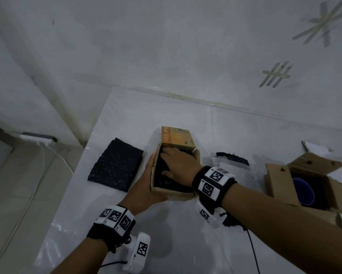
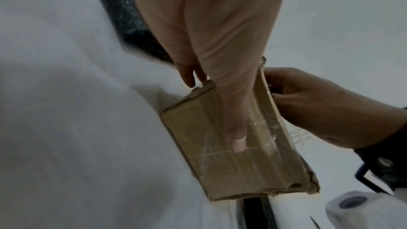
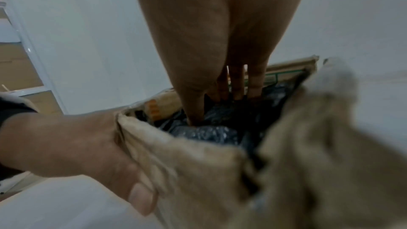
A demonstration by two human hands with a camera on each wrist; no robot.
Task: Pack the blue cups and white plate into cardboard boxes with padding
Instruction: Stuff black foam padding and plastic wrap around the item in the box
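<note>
Right hand (image 1: 175, 165) in box (image 1: 176, 192), padding (image 1: 115, 165) beside

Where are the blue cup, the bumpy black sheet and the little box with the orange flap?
blue cup (image 1: 303, 191): head view, on its blue side, inside the box on the right.
bumpy black sheet (image 1: 114, 165): head view, on the middle of its top face.
little box (image 1: 176, 138): head view, on its orange flap.

Light: dim, cool, diffuse. Soft shadows and faint sheen on desk (image 1: 186, 254). Head view: wide-angle bend at edges, slightly soft. Wrist views: motion blur. Near flap of cardboard box (image 3: 319, 154) out of focus.
</note>
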